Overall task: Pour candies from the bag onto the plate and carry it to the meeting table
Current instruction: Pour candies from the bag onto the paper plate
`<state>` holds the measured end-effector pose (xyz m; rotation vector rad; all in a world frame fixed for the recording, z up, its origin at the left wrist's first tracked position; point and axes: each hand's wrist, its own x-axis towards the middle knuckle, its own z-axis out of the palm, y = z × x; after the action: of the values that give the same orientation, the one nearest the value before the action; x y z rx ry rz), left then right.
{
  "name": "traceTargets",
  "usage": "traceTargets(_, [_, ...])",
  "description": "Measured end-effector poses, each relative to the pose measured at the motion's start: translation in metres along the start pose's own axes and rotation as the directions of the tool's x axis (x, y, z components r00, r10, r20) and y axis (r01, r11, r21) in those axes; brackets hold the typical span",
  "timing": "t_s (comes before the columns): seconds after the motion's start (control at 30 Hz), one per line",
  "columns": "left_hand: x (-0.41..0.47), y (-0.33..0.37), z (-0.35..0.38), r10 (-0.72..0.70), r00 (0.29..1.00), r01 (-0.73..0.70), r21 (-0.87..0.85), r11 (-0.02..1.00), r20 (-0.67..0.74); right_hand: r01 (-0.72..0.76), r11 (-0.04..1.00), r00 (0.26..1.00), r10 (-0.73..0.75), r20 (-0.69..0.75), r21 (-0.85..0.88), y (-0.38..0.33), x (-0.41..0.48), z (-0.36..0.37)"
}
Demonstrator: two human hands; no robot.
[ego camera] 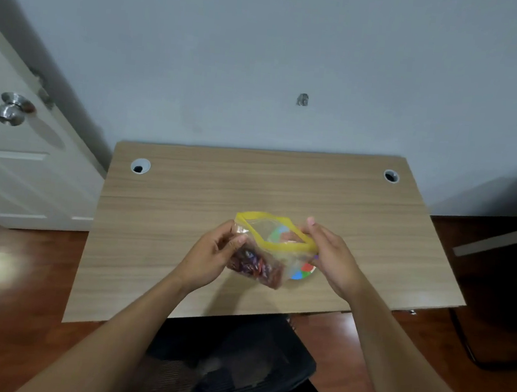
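Candies [252, 266] sag low in the bag [272, 251], gripped by left hand [213, 261] and right hand [331, 259], its open mouth facing up directly above the plate [303, 271].

The bag [272, 251] is made of thin, clear, glossy plastic with a yellow plastic zip band. The surface [251, 192] is faced in matt, pale wood-grain laminate. Polished reddish wood is seen on the floor [5, 282]; brushed metal on the doorknob [12, 110], upper left.
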<state>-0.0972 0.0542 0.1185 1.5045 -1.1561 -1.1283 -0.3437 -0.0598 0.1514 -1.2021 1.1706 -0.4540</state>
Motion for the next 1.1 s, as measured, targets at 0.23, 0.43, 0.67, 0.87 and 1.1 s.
traceTargets(0.23, [0.023, 0.009, 0.041, -0.133, 0.991, 0.136, -0.116, 0.984, 0.036, -0.154, 0.937, 0.988, 0.153, 0.028, 0.312, 0.044, 0.007, -0.025])
traceTargets(0.43, [0.049, -0.008, 0.090, -0.278, 0.956, 0.288, -0.114, 0.951, 0.091, -0.255, 0.963, 0.966, 0.249, 0.065, 0.089, 0.076, 0.021, -0.040])
traceTargets(0.67, [0.064, -0.045, 0.144, -0.358, 0.934, 0.357, 0.120, 0.927, -0.009, -0.210, 0.976, 0.976, 0.207, -0.069, -0.048, 0.105, 0.036, -0.063])
traceTargets(0.87, [0.073, -0.079, 0.169, -0.535, 0.844, 0.534, 0.164, 0.830, -0.043, -0.255, 0.952, 0.966, 0.244, -0.079, -0.168, 0.141, 0.059, -0.073])
traceTargets(1.1, [0.074, -0.103, 0.183, -0.686, 0.725, 0.681, 0.201, 0.704, -0.056, -0.343, 0.897, 0.934, 0.357, 0.001, -0.278, 0.176, 0.086, -0.080])
